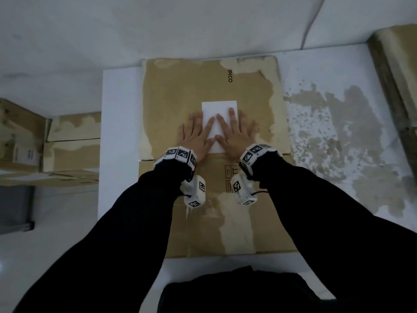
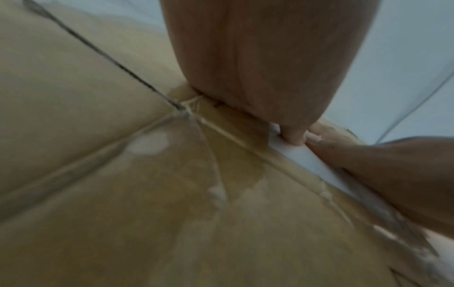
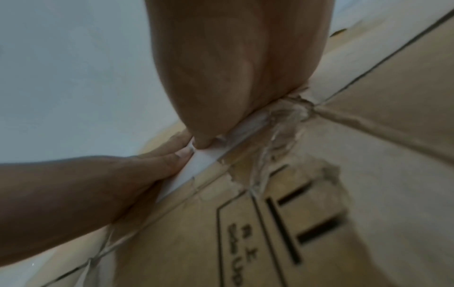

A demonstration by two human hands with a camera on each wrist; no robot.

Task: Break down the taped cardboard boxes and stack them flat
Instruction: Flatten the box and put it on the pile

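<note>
A flattened brown cardboard box (image 1: 176, 91), printed "PICO" and marked with torn tape patches, lies on a white table (image 1: 119, 109). A white label (image 1: 220, 107) sits near its middle. My left hand (image 1: 196, 134) and right hand (image 1: 234, 132) press flat on the box side by side, fingers spread, thumbs on the label. In the left wrist view the left palm (image 2: 258, 58) bears down on the cardboard (image 2: 123, 213) beside the right hand (image 2: 393, 174). The right wrist view shows the right palm (image 3: 233, 68) on the label edge (image 3: 196, 165).
More brown boxes (image 1: 72, 141) stand on the left beside the table. Another piece of cardboard (image 1: 397, 71) leans at the far right. The table's right part (image 1: 338, 132) is scuffed with brown patches. A white cable (image 1: 313, 21) runs along the wall behind.
</note>
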